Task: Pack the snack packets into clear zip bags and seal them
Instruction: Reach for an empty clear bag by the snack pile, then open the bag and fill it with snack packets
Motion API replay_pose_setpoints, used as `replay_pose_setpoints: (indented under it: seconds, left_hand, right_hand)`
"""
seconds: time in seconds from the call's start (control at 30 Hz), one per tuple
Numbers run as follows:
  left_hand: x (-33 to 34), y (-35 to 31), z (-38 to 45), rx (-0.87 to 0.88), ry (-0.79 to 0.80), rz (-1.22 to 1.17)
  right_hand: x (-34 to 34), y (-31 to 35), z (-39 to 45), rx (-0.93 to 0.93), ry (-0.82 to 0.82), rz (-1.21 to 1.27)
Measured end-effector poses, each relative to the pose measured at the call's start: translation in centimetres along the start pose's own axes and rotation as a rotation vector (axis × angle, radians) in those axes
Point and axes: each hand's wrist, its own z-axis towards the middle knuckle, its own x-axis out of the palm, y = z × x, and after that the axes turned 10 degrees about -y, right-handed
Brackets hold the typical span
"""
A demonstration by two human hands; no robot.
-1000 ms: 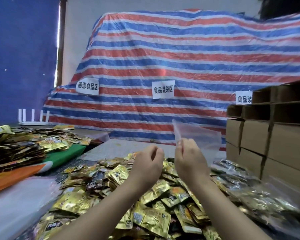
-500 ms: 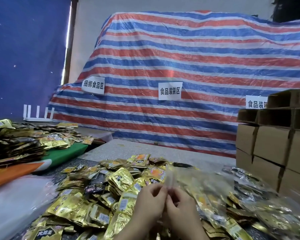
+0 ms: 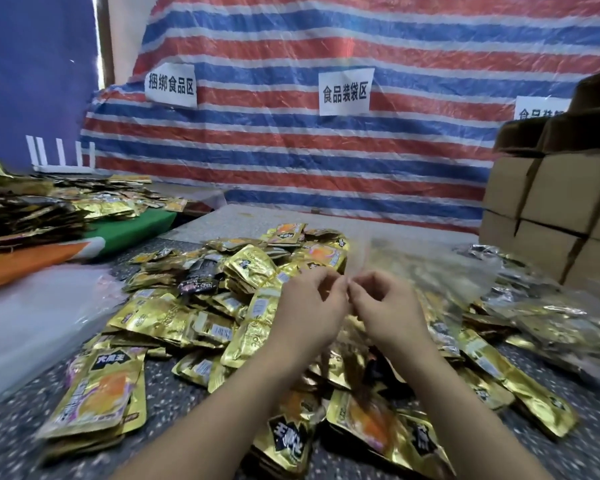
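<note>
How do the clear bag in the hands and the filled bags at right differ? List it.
The clear zip bag looks empty and is held above the packets, pinched by the left hand and right hand; the filled bags hold gold packets and lie on the table untouched. Both are transparent plastic.

Hands dropped to the packet pile
Left hand (image 3: 309,306) and right hand (image 3: 385,306) now meet low, pinching clear zip bag (image 3: 423,268), lowered from its raised position.
</note>
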Motion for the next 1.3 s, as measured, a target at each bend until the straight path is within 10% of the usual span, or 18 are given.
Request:
replay_pose_setpoints:
  seconds: [0.8, 1.3]
  left_hand:
    - [-1.0, 0.7, -0.6, 0.214, 0.166, -0.032]
    - [-2.8, 0.1, 1.0, -0.118, -0.203, 0.004]
  right_hand:
    - [-2.4, 1.8, -0.4, -0.019, 0.244, 0.21]
    - [-3.6, 1.2, 0.4, 0.042, -0.25, -0.03]
